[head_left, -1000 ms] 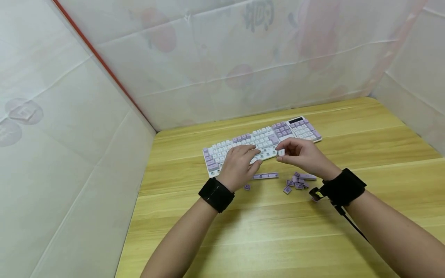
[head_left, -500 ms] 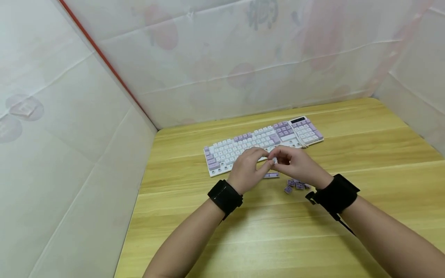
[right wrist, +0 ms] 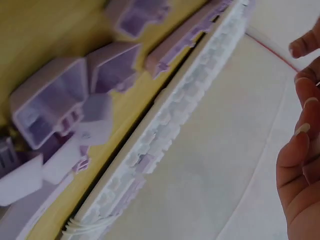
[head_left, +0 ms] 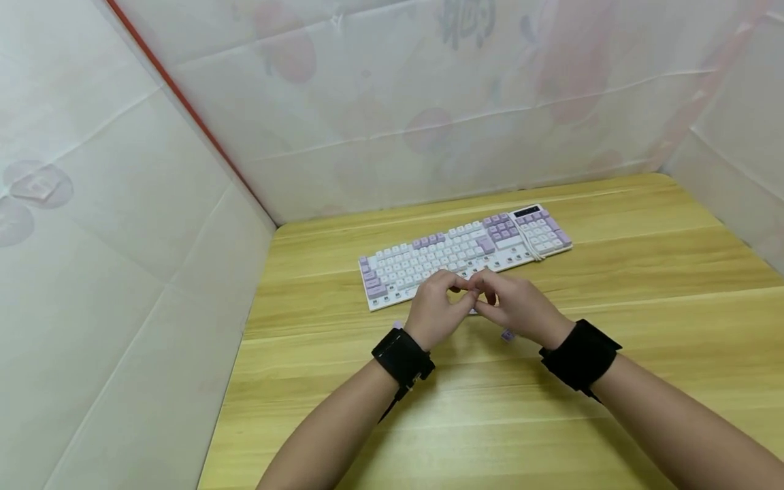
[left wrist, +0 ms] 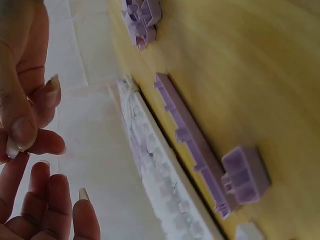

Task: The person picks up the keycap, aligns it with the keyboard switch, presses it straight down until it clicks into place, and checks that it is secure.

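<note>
My left hand (head_left: 435, 309) and right hand (head_left: 517, 307) meet at the thumb and index fingertips, just in front of the keyboard (head_left: 422, 262). Between those tips they pinch a small white keycap (left wrist: 13, 148), mostly covered by the fingers. The other left fingers spread loosely in the left wrist view. White and lilac keys fill most of the keyboard, while bare switches show along its front row. A lilac space bar (left wrist: 192, 145) lies underside up before the keyboard, beside a single upturned lilac keycap (left wrist: 245, 175).
Several loose lilac keycaps (right wrist: 52, 100) lie heaped under the right hand, mostly hidden in the head view. A white cable (head_left: 529, 241) wraps the keyboard's right part. White sheet walls (head_left: 392, 116) stand behind and beside the wooden table (head_left: 490, 422).
The right hand has moved left and down with the white keycap, away from the keyboard. The left hand has left the keys and come right, and both hands' fingertips now meet.
</note>
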Motion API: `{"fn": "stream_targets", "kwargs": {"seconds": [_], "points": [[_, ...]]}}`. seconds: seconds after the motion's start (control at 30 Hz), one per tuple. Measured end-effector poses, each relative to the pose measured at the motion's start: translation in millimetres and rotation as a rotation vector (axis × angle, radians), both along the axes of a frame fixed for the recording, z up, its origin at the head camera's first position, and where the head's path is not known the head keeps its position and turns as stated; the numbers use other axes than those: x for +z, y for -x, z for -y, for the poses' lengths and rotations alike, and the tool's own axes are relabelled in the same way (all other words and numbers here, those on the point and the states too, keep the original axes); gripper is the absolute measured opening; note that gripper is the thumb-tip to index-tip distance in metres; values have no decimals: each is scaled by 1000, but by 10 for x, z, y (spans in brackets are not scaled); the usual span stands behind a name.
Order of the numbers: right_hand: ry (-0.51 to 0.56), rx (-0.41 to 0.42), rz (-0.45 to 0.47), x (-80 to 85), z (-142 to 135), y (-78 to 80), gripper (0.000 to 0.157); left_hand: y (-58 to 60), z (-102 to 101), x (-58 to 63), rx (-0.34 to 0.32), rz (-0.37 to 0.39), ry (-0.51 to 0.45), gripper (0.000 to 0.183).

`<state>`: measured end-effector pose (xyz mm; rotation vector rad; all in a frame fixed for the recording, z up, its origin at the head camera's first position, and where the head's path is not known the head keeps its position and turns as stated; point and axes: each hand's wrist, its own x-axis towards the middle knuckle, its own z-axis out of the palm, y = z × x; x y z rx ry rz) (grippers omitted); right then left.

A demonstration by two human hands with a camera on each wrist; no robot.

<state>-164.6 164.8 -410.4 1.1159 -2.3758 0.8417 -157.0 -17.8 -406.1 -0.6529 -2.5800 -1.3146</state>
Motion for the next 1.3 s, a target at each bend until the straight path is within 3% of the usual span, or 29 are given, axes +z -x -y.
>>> {"fn": "stream_targets", "kwargs": {"seconds": [0.27,0.43,0.83,0.93,1.03,1.17,1.3], "points": [[-69,36,-122,-137,8,9,30,-38,37,-88,-12,175,-84,10],[-89,52,-152,-160,28,19,22,-32,60,-123,0,267,-124,8],[-17,63,-80,-203,60,122,25,33,130,-161,23,242,-132,7],[-8,53,-35,-185,19,245,24,59,159,-155,34,248,-119,9],[-28,-26,19,-154,-59,458,24,91,198,-153,65,260,-95,12],[-130,-165,103,-132,-171,781,26,131,239,-177,91,273,-67,15],[-260,-196,180,-158,-208,996,22,145,266,-204,97,271,-40,15]]}}
